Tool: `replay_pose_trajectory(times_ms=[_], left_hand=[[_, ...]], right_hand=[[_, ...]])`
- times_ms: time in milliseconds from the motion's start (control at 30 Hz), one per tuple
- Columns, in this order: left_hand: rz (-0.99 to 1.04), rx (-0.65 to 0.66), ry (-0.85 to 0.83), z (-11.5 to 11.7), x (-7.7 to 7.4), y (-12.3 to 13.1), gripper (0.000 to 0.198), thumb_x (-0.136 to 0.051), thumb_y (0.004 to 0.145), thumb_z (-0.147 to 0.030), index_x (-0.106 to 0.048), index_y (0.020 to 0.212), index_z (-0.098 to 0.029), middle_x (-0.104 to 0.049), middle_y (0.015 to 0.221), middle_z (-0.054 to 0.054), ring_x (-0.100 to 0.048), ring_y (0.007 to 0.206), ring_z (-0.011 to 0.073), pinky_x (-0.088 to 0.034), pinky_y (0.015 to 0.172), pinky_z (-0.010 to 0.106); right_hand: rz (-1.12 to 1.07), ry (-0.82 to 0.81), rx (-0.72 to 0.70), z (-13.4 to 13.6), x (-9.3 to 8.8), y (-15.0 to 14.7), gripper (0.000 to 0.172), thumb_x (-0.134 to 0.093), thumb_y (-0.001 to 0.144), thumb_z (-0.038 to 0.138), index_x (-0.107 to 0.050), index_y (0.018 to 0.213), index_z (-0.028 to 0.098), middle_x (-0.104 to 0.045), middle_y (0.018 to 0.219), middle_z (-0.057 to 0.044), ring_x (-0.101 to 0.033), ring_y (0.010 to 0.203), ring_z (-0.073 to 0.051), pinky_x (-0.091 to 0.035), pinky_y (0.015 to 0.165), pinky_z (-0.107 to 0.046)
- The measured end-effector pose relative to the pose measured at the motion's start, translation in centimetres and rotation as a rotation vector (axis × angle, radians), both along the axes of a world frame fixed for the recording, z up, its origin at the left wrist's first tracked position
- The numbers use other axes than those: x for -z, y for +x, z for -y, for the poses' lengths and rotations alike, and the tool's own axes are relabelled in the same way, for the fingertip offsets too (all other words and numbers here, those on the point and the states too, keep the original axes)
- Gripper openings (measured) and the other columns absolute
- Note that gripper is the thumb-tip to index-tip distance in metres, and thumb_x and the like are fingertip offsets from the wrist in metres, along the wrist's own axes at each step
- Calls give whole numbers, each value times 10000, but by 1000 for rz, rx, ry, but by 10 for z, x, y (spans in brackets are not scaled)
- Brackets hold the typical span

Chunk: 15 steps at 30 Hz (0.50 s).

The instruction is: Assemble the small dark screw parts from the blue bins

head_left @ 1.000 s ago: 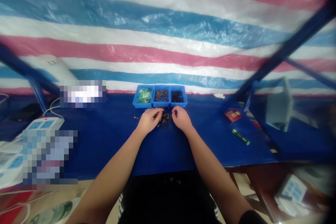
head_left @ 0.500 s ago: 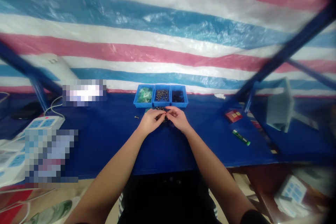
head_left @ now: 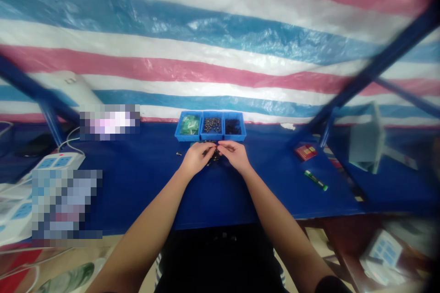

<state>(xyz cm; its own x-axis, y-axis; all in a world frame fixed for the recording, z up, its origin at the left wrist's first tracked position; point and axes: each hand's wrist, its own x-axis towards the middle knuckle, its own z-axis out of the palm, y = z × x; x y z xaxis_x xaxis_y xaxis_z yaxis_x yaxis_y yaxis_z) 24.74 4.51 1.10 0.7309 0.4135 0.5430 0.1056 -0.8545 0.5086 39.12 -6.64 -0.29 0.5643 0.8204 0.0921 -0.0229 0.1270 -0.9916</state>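
Observation:
My left hand [head_left: 196, 158] and my right hand [head_left: 235, 155] meet fingertip to fingertip over the blue table. Both are closed in a pinch, and whatever sits between the fingers is too small to make out. Under and between them lies a pile of small dark and brassy parts [head_left: 215, 157], partly hidden by the hands. Just behind stand three blue bins: the left bin [head_left: 187, 138] holds green pieces, the middle bin [head_left: 211, 137] small metal parts, the right bin [head_left: 235, 137] black pieces. One loose small brassy part [head_left: 179, 154] lies left of my left hand.
A white power strip [head_left: 74, 161] with cables lies at the left, near blurred-out items. On the right are a red box [head_left: 305, 152] and a green tube-like packet [head_left: 315, 180]. Blue metal posts [head_left: 347, 92] slant up at both sides before a striped sheet [head_left: 220, 50].
My fingers have shifted slightly, and more of the pile of small parts shows between my hands. The arms stay nearly in place.

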Motion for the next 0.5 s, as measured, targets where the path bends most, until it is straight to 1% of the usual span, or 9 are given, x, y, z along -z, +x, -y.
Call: replay_pose_trajectory(times_ms=[167, 367, 500], left_hand=[[-31, -19, -9, -2, 2, -1, 240, -510, 943, -365, -680, 1036, -223, -738, 975, 35, -674, 816, 182, -524, 771, 320], [-20, -16, -9, -2, 2, -1, 244, -508, 946, -371, -682, 1038, -226, -735, 1004, 39, -679, 844, 190, -519, 803, 338], [-12, -51, -13, -1, 2, -1, 248, -530, 933, -379, -682, 1069, -238, -740, 969, 30, -665, 796, 183, -530, 772, 329]], right_hand=[[57, 13, 1, 0, 2, 0, 347, -770, 682, 408, -744, 948, 186, -748, 886, -58, -699, 769, -186, -571, 798, -349], [52, 48, 6, 1, -1, -2, 331, -767, 690, 397, -739, 951, 195, -743, 873, -50, -694, 736, -178, -575, 779, -344], [31, 61, 1, 1, -2, -2, 299, -769, 694, 380, -739, 925, 193, -744, 856, -50, -696, 712, -180, -581, 758, -350]])
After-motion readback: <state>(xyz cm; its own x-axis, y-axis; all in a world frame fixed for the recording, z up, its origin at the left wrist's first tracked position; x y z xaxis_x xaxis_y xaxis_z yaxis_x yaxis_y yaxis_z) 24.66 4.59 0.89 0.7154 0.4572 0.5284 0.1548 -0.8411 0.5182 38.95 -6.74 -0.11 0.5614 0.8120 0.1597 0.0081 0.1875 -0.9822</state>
